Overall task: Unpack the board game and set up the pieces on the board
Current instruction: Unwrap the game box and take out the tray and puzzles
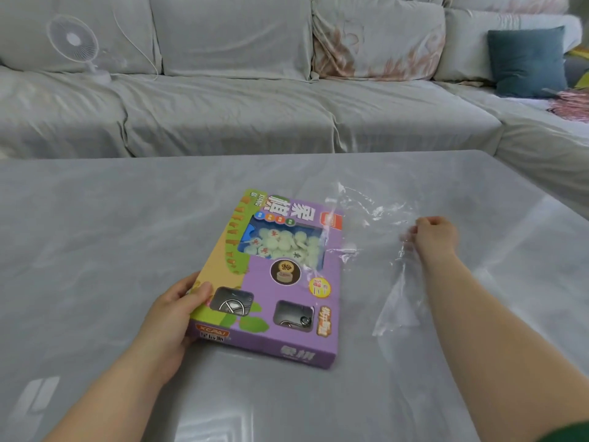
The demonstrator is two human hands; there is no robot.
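Note:
A purple and green board game box [271, 282] lies flat on the grey table [111, 234], its window showing several pale round pieces [283, 244]. My left hand [175, 311] grips the box's near left corner, thumb on top. To the right of the box, my right hand [433, 237] pinches a clear plastic wrapper [382, 224]. The wrapper spreads out over the table from the box's right edge and hangs down under my wrist. The box is closed.
A long sofa under a grey cover [239, 100] runs behind the table. A small white fan [76, 46] stands on it at the left, and a teal cushion [526, 62] leans at the right.

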